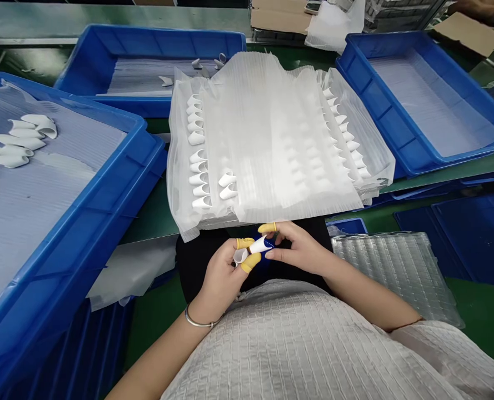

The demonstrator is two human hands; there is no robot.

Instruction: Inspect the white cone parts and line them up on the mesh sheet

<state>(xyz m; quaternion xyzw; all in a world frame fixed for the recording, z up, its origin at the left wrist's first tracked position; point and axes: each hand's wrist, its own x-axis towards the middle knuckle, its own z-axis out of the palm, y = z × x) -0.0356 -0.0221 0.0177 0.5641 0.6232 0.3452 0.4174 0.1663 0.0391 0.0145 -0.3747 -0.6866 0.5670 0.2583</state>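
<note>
Above my lap, my left hand (225, 266) is closed on a small white tubular plastic piece (258, 245) with a slanted open end. Yellow finger cots cover its thumb and forefinger. A second white rounded shape (240, 256) shows between the same fingers. My right hand (292, 244) is curled around the right end of the piece, its thumb touching there and its yellow-capped forefinger raised above. Something dark blue lies behind that end; I cannot tell what. Just beyond both hands is a stack of clear trays under white foam sheet (255, 139), with rows of similar white pieces (199, 176) along its sides.
A blue bin (117, 161) at left holds several white pieces (19, 139) on foam. Another blue bin (155, 39) stands behind, and a third (397, 116) at right. Clear trays (397, 272) lie low at right. A co-worker's hand (480, 10) shows at top right.
</note>
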